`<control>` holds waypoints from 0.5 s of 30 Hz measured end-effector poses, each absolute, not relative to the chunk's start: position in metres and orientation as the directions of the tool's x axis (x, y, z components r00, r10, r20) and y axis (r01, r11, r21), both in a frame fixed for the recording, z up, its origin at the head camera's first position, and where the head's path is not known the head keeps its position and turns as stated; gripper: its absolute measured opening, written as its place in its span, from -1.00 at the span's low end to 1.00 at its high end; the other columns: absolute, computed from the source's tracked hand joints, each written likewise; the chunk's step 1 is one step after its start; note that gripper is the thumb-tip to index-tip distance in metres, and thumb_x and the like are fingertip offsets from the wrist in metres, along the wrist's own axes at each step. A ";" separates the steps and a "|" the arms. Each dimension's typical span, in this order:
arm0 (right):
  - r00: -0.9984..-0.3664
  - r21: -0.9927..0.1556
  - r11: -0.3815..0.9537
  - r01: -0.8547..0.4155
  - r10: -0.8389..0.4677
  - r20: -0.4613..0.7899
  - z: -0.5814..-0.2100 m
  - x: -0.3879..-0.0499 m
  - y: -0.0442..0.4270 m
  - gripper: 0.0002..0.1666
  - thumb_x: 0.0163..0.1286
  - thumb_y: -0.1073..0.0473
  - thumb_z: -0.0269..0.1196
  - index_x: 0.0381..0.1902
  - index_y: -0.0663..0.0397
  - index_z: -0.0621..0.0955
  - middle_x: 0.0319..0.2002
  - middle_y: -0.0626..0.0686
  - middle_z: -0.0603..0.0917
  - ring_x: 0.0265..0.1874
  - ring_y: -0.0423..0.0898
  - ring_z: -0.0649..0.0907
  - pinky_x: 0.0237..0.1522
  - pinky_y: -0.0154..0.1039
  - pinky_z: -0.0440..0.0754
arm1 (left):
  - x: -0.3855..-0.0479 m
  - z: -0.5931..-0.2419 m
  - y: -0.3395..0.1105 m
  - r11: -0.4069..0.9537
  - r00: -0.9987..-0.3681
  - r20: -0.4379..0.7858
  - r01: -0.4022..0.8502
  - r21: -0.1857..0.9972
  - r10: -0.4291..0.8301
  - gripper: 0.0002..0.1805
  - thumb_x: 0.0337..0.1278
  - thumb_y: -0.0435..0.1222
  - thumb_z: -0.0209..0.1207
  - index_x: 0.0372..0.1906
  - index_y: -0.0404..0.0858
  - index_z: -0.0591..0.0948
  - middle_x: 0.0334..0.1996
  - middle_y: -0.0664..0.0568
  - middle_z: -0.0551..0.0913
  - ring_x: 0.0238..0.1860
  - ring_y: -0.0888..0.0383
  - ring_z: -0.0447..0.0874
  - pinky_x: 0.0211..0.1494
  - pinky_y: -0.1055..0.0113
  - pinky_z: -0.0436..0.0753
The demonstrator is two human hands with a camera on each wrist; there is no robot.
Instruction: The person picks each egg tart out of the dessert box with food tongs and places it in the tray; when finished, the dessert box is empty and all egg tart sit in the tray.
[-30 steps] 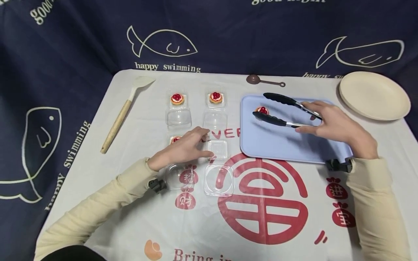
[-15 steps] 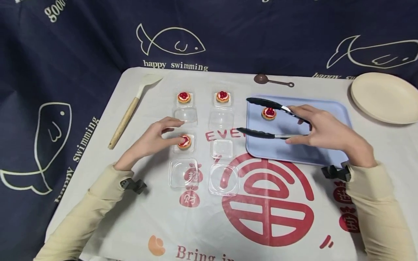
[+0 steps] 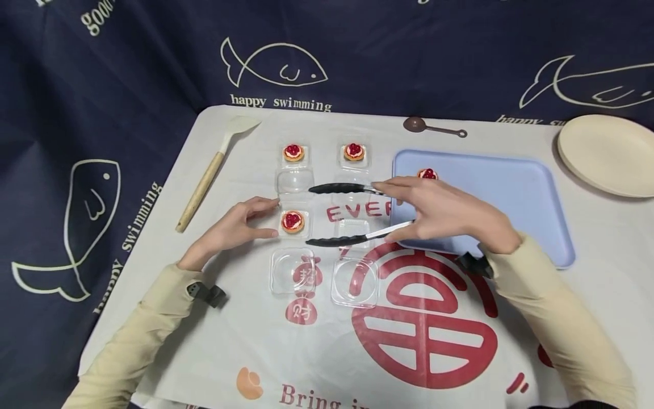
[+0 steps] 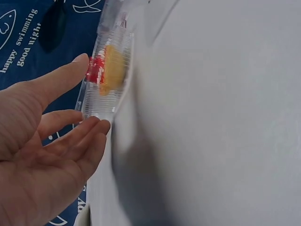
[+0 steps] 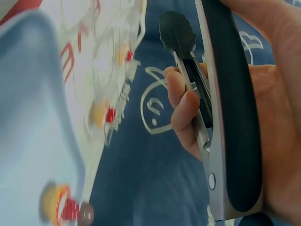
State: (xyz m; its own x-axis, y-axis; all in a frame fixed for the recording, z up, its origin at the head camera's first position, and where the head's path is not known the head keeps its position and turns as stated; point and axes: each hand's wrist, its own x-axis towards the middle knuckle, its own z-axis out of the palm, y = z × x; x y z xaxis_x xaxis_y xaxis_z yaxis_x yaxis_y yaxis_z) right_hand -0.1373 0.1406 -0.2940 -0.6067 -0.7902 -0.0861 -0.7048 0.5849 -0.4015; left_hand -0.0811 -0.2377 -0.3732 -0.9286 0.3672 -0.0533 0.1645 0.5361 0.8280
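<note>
My right hand (image 3: 434, 210) holds black-tipped tongs (image 3: 339, 241), their arms spread, reaching left over the clear boxes. Between the tongs' tips and my left hand (image 3: 232, 230) lies a fruit tart (image 3: 293, 222) in an open clear plastic box (image 3: 302, 234). The left hand's fingers are apart at the box's left edge; contact is unclear. In the left wrist view its fingertips (image 4: 104, 126) are beside the box. Two more tarts sit in boxes behind, a left one (image 3: 293, 152) and a right one (image 3: 353, 151). The front right box (image 3: 352, 227) is partly behind the tongs.
A blue tray (image 3: 506, 170) on the right bears one tart (image 3: 427, 174), partly hidden by my right hand. A beige plate (image 3: 608, 153) stands at the far right. A brown scoop (image 3: 415, 125) lies at the back, a wooden-handled spatula (image 3: 206, 182) at the left.
My right hand has carried the tongs left from over the tray to the boxes, spread and without the tray's tart. The left hand has moved left, off the front boxes, to beside the left one.
</note>
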 end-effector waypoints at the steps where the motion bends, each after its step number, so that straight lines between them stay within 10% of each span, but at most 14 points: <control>1: -0.588 -0.401 0.568 -0.718 -0.804 -0.087 -0.296 -0.139 0.134 0.04 0.03 -0.17 0.50 0.39 0.15 0.40 0.32 0.15 0.47 0.12 0.05 0.58 0.01 0.00 0.62 | -0.081 -0.374 -0.237 0.530 -0.928 -0.051 0.165 0.832 0.369 -0.30 -0.05 -0.50 0.39 0.26 -0.56 0.41 0.17 -0.37 0.50 0.24 -0.22 0.47 0.39 0.03 0.37; 5: -0.536 -0.401 0.528 -0.749 -0.838 -0.103 -0.302 -0.148 0.112 -0.03 0.06 -0.15 0.48 0.36 0.18 0.43 0.31 0.13 0.49 0.28 0.06 0.48 0.16 0.07 0.55 | -0.082 -0.378 -0.236 0.468 -0.926 -0.050 0.141 0.872 0.374 -0.29 -0.09 -0.56 0.38 0.26 -0.60 0.39 0.12 -0.39 0.53 0.19 -0.24 0.51 0.33 0.13 0.45; 15: -0.500 -0.356 0.515 -0.780 -0.855 -0.140 -0.297 -0.162 0.081 -0.15 0.11 -0.13 0.45 0.30 0.13 0.51 0.25 0.07 0.56 0.05 -0.05 0.63 -0.27 -0.14 0.56 | -0.085 -0.375 -0.234 0.426 -0.931 -0.083 0.083 0.901 0.356 -0.30 -0.11 -0.61 0.36 0.25 -0.61 0.39 0.11 -0.41 0.54 0.19 -0.24 0.53 0.28 0.21 0.50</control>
State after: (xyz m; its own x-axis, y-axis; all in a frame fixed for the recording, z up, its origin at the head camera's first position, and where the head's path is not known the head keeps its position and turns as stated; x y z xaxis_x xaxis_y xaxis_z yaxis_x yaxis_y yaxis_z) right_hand -0.1616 0.0815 -0.2965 -0.5000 -0.8547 -0.1395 -0.7803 0.5145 -0.3555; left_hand -0.0845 -0.2341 -0.3751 -0.9306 0.3565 -0.0832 0.0829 0.4265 0.9007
